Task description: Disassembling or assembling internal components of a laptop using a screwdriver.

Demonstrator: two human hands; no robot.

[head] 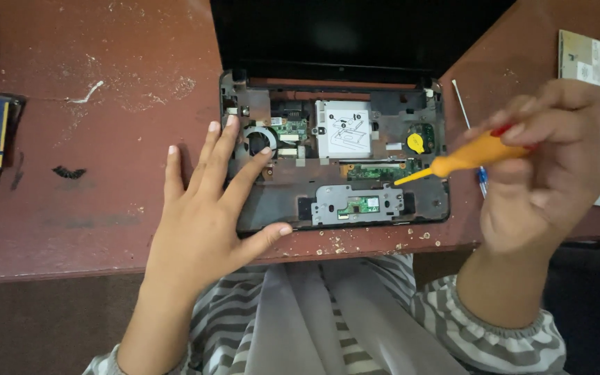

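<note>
Orange screwdriver sits pinched in my right hand, its tip over the opened laptop at the table's near edge. My left hand lies flat, fingers spread wide, on the laptop's left side. One slip could gouge the green board.

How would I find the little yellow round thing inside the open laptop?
Start at the opened laptop on the reddish-brown table. Look in its upper right corner, beside the white square plate. The coin battery there is the only bright yellow disc among the green boards and grey metal.
</note>
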